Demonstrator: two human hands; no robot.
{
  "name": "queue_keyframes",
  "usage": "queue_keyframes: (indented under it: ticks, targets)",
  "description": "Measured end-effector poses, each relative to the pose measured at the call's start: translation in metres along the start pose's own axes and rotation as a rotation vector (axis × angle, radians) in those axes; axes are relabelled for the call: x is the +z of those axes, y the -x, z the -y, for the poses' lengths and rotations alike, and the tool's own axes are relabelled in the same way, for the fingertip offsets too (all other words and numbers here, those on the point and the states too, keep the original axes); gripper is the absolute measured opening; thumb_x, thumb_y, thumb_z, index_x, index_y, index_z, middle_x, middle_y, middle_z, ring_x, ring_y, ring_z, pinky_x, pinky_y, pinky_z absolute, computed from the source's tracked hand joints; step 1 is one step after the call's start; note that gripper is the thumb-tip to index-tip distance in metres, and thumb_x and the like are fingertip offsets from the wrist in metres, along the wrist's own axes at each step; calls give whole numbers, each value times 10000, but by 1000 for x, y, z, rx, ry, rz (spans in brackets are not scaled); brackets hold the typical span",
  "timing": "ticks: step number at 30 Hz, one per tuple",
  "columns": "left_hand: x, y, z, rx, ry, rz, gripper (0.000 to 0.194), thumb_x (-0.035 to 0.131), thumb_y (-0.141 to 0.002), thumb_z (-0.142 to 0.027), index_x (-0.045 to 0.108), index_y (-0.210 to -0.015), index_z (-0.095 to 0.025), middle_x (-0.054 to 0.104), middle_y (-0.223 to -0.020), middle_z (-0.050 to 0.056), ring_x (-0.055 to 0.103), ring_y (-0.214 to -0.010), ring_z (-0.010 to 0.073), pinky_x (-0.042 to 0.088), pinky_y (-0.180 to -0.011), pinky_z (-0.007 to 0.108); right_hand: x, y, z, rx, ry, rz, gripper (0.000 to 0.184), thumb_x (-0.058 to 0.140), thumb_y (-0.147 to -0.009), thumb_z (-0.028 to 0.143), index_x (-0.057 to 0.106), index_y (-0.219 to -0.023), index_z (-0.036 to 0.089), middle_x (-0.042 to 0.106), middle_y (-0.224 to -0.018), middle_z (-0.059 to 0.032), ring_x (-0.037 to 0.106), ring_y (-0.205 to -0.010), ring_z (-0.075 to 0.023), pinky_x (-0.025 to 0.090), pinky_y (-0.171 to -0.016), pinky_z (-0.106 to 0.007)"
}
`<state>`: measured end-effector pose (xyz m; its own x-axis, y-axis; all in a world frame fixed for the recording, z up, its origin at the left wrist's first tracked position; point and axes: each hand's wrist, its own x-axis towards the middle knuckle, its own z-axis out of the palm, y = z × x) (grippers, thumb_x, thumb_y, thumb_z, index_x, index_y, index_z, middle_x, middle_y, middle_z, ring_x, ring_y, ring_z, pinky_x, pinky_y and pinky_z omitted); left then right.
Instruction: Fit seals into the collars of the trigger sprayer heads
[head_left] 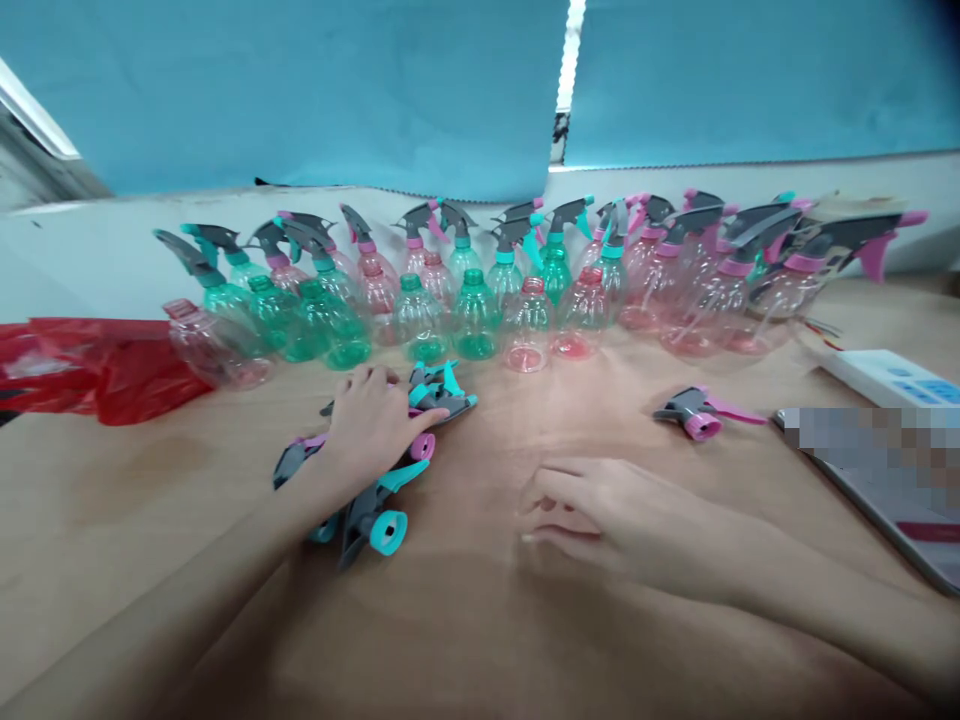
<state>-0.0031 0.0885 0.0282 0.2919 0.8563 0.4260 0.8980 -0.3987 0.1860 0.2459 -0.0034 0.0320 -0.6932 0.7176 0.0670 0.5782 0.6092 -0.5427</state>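
My left hand [373,420] lies over a pile of grey spray trigger heads at the centre left. Its fingers are curled down on a spray trigger head, partly hidden by the hand, and its thumb rests across a grey and turquoise trigger head [454,408]. Nearer to me, a trigger head with a turquoise collar [388,532] lies beside my wrist. Over the bare tabletop to the right, my right hand [600,510] is slightly blurred, its fingers loosely bent and apart from the thumb, holding nothing. A grey and pink trigger head [691,412] lies beyond it.
Uncapped bottles, green [475,318] and pink [528,328], stand in front of several bottles fitted with trigger heads [780,270] along the wall. A red plastic bag [105,370] lies at left. A flat dark-edged device [862,500] and a white box [892,378] are at right.
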Motion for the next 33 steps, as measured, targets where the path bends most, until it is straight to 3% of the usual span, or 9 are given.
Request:
queue_keyframes:
  ticks: [7, 11, 16, 20, 23, 28, 33]
  targets:
    - [7, 4, -16, 5, -151, 49, 273, 676, -744, -330, 577, -922, -149, 643, -935, 157, 561, -970, 390, 387, -818, 511, -4, 0, -2, 34, 5, -68, 75, 544, -872, 253, 554, -919, 196, 629, -901, -4, 584, -813, -147, 410, -667, -266]
    - [4, 11, -29, 78, -109, 64, 189, 621, -791, -242, 538, -949, -179, 659, -892, 75, 604, -892, 300, 391, -845, 453, -15, 2, -5, 106, -27, -137, 149, 542, -866, 286, 565, -992, 209, 652, -927, -13, 602, -762, -140, 439, -649, -271]
    - [-9, 29, -54, 213, 102, -35, 291, 629, -811, -217, 518, -1080, -208, 644, -1032, 48, 591, -959, 243, 441, -797, 337, -22, 4, -11, 218, -9, -289, 307, 568, -840, 370, 526, -1100, 213, 639, -962, -33, 601, -733, -149, 453, -611, -279]
    - [-19, 39, -79, 240, 298, -74, 331, 676, -793, -262, 534, -1092, -245, 664, -999, 2, 624, -878, 192, 451, -753, 288, -22, 1, -15, 139, -17, -166, 308, 568, -844, 406, 563, -1049, 176, 660, -916, -42, 603, -719, -163, 427, -590, -276]
    - [-16, 40, -90, 254, 415, -19, 388, 746, -723, -333, 564, -1054, -250, 692, -964, -13, 634, -832, 190, 439, -786, 317, -19, 0, -15, 34, -72, -74, 238, 571, -855, 362, 582, -1027, 198, 677, -945, -12, 622, -790, -156, 430, -637, -254]
    - [10, 37, -89, 182, 564, 107, 406, 803, -640, -359, 639, -994, -245, 704, -912, 5, 597, -878, 226, 451, -757, 325, -14, -1, -20, -19, -108, -31, 120, 554, -867, 210, 591, -977, 180, 666, -1018, -15, 620, -864, -134, 439, -716, -231]
    - [34, 42, -80, 43, 799, 175, 489, 748, -723, -307, 593, -1185, -271, 652, -966, 20, 601, -863, 197, 475, -753, 310, -9, -3, -27, -17, -104, -22, 80, 568, -872, 242, 631, -889, 196, 687, -924, 19, 631, -811, -116, 433, -697, -219]
